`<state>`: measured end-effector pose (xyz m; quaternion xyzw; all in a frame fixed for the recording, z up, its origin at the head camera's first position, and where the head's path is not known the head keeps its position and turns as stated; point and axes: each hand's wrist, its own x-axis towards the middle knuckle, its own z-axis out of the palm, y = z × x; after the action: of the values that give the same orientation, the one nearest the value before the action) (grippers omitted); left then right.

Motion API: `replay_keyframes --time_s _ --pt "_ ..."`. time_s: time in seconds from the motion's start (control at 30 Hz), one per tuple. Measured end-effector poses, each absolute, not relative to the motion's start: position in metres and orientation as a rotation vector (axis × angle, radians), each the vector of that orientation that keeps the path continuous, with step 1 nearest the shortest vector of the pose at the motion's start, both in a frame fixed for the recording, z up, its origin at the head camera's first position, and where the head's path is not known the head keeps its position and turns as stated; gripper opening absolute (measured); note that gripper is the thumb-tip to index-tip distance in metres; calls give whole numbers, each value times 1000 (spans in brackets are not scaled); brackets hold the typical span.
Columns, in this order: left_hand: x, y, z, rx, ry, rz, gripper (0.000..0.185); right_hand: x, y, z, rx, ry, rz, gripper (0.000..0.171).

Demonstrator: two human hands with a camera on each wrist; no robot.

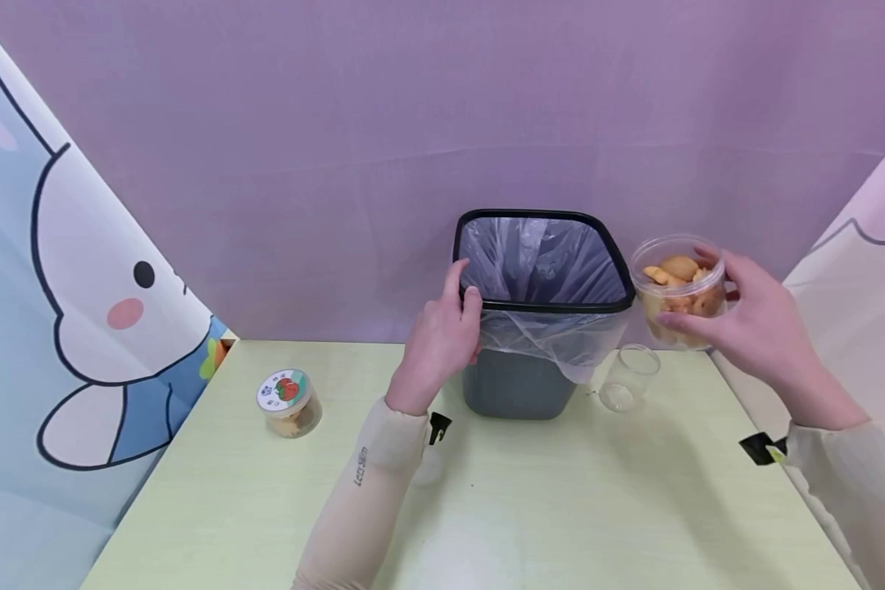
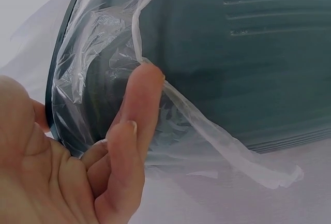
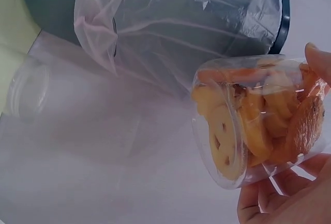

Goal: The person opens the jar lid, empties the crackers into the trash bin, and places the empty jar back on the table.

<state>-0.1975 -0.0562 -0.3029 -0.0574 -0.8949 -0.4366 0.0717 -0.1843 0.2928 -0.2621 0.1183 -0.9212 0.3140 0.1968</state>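
Clear plastic forms the open tub point(image 1: 680, 288) that the right hand point(image 1: 745, 324) grips, fingers and thumb curled round its wall. The tub is filled with orange-brown biscuits point(image 3: 269, 120), too many and too overlapped to count. It is held in the air just beside the right rim of one dark grey bin point(image 1: 519, 385), apart from it, with its open mouth tipped a little toward the bin.

The left hand point(image 1: 442, 336) rests against the left side of the bin at the rim, fingers fairly straight, touching the thin see-through bag point(image 1: 553, 332) that lines the bin and folds over its black rim. In the left wrist view one fingertip point(image 2: 147, 79) presses on the edge of that bag. The hand holds nothing.

The bin stands near the back of a pale yellow-green bench point(image 1: 560, 508). One empty clear jar point(image 1: 627, 377) lies on its side on the bench, just beside the bin at its lower right and below the held tub. One more small jar point(image 1: 289, 403) stands upright well apart to the left; it has a lid with a red picture on it and biscuits inside. That makes three clear containers in all, and one bin.

A purple wall stands behind, with cartoon-printed cloth at both sides.
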Motion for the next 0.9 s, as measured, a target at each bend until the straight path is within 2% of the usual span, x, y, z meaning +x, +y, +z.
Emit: replay_keyframes --time_s 0.37,0.9 --pt "-198 -56 -304 -174 -2692 -1298 52 -205 288 -241 498 -2575 654 78" --pt "-197 -55 -305 -162 -2686 -1317 51 -218 267 -211 523 -2680 341 97"
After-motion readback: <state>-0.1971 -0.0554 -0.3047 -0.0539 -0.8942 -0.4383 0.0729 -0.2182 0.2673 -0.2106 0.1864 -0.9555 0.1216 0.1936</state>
